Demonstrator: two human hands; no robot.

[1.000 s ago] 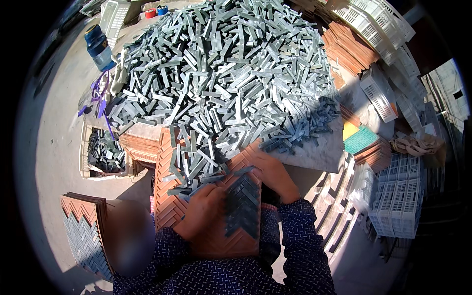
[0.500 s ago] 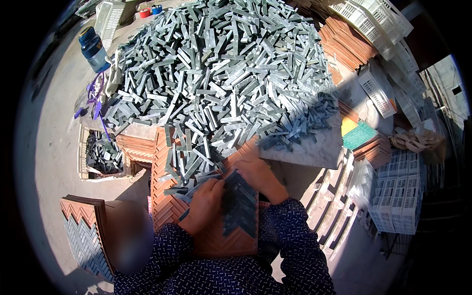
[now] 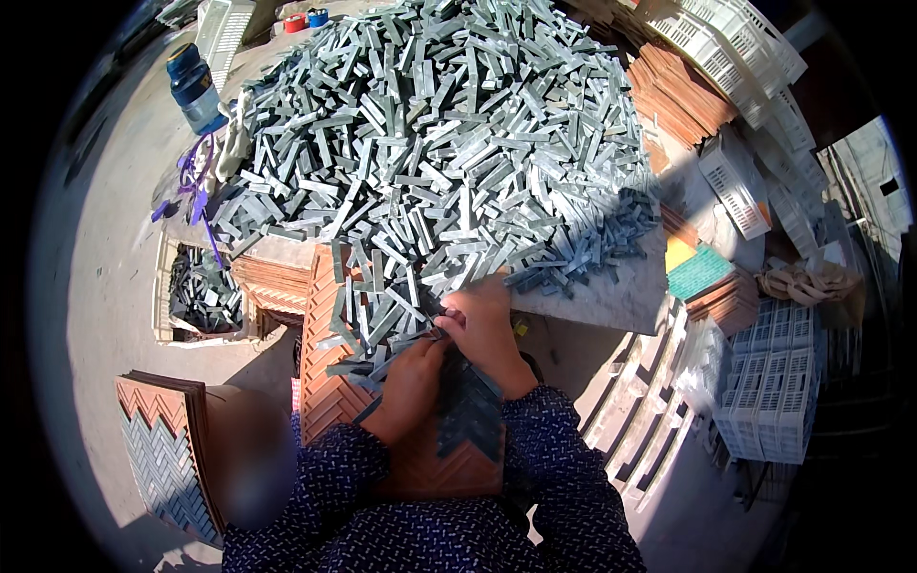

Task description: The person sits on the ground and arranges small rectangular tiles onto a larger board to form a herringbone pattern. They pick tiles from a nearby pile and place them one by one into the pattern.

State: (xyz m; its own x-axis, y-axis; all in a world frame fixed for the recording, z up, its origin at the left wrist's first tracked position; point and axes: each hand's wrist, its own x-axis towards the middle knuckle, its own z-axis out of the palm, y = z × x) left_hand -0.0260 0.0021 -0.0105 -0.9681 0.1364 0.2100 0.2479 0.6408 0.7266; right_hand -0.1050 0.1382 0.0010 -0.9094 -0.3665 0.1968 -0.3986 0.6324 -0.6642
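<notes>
Just in front of me lies a terracotta-coloured tray (image 3: 420,475) with herringbone grooves. Dark stone strips (image 3: 469,417) fill part of its right side in a zigzag. My left hand (image 3: 409,390) is closed above the tray; the end of a dark strip (image 3: 367,411) sticks out beside its heel. Fingertips almost meeting it, my right hand (image 3: 487,329) is pinched over the upper part of the tray; what it pinches is hidden. Beyond both hands a large heap of loose grey-green stone strips (image 3: 430,162) spills down onto a second grooved tray (image 3: 323,377).
A crate of strips (image 3: 167,310) and stacked trays (image 3: 272,282) stand at left, with filled trays (image 3: 167,458) nearer. A bottle (image 3: 196,95) stands far left. On the right are a slatted pallet (image 3: 626,411), white plastic crates (image 3: 769,392) and more tray stacks (image 3: 678,91).
My right hand has drawn its fingers in to a pinch near the left fingertips. My left hand has moved slightly right. The whole view has shifted a little.
</notes>
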